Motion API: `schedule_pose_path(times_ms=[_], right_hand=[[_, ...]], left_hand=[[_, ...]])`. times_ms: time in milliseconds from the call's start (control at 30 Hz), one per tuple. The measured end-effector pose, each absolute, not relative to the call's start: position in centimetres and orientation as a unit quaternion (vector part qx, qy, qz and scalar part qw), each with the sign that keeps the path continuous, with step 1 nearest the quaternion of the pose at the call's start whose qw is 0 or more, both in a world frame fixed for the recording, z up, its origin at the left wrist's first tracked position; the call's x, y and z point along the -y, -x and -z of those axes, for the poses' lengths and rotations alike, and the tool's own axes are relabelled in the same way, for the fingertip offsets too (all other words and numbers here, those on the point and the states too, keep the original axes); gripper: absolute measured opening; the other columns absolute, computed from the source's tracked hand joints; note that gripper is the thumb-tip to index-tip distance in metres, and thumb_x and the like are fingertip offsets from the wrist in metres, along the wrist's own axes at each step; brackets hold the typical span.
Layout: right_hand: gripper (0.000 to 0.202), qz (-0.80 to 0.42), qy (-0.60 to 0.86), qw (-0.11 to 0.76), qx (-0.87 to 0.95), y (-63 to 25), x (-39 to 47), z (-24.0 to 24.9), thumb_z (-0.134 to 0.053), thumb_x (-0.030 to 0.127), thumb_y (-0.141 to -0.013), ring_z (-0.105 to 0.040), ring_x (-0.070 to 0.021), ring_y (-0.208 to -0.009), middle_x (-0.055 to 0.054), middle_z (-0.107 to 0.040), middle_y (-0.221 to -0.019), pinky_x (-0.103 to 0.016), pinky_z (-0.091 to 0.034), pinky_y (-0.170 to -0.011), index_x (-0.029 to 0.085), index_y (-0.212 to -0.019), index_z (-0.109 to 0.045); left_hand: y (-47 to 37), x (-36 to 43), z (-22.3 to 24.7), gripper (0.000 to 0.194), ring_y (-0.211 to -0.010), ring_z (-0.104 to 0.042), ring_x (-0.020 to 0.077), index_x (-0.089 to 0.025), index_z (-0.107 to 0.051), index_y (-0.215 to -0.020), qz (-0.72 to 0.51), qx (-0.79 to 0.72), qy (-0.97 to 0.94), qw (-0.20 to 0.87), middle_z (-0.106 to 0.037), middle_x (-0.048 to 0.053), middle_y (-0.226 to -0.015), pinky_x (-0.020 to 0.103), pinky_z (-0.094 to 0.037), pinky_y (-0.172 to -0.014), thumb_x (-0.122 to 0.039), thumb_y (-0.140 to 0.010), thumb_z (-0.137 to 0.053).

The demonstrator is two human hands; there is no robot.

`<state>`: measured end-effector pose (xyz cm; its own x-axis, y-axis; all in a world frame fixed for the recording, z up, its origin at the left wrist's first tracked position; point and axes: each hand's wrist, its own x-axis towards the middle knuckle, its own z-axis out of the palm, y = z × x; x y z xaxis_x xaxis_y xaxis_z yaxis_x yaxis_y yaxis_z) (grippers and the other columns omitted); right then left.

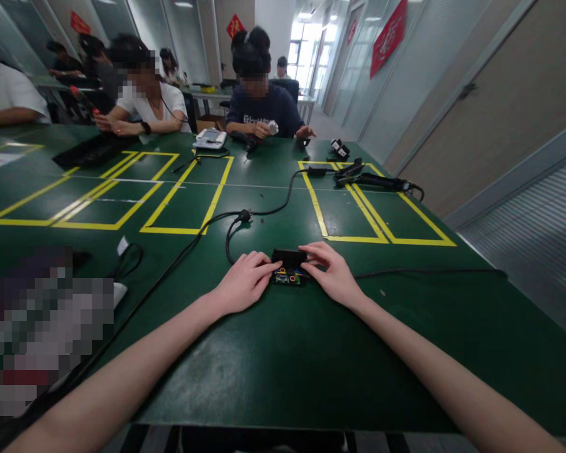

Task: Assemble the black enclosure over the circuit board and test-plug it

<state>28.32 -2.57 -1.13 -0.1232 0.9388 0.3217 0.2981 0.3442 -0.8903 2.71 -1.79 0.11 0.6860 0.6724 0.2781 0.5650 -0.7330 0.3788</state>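
Note:
An opened black power adapter [289, 257] lies on the green table in front of me, its circuit board [287, 277] with colourful parts showing on the near side. My left hand [245, 281] grips the adapter's left end, the thumb resting at the board's edge. Thumb and fingers of my right hand [331, 274] close on the right end of the black casing. One black cord [229, 242] runs up behind my left hand to a plug [244, 216]. Another thin cord [429, 271] stretches right from my right hand across the table.
Yellow tape [264, 160] marks boxes on the table [273, 365]. A hair straightener [375, 180] lies far right, a white device [210, 138] at the far edge. Blurred items [42, 314] are at left. Co-workers [264, 100] sit opposite, one near a power drill [248, 139].

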Motion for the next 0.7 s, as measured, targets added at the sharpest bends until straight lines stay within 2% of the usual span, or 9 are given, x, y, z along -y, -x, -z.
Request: schedule_pose_path(times_ms=[200,700], right_hand=[[0.03,-0.371,0.475,0.45,0.659,-28.37,2.37,1.33,-0.071,0.028,-0.083,-0.073,-0.0208,-0.09,-0.005,-0.076,-0.096,-0.037,-0.063,-0.084,0.022,-0.113,-0.073],[0.027,-0.375,0.457,0.448,0.671,-28.24,2.51,1.05,-0.07,0.027,-0.083,-0.074,-0.0211,-0.093,-0.005,-0.078,-0.101,-0.039,-0.062,-0.089,0.022,-0.11,-0.072]], left_hand=[[-2.63,1.78,-0.2,0.04,-0.103,-0.057,0.024,-0.019,-0.062,-0.139,-0.202,-0.328,-0.913,0.135,-0.064,0.01,-0.113,0.041,-0.049,-0.092,-0.023,-0.106,-0.04],[-2.7,1.78,-0.24,0.039,-0.1,-0.058,0.0233,-0.018,-0.063,-0.138,-0.201,-0.333,-0.915,0.111,-0.065,0.01,-0.111,0.039,-0.05,-0.089,-0.022,-0.105,-0.041]])
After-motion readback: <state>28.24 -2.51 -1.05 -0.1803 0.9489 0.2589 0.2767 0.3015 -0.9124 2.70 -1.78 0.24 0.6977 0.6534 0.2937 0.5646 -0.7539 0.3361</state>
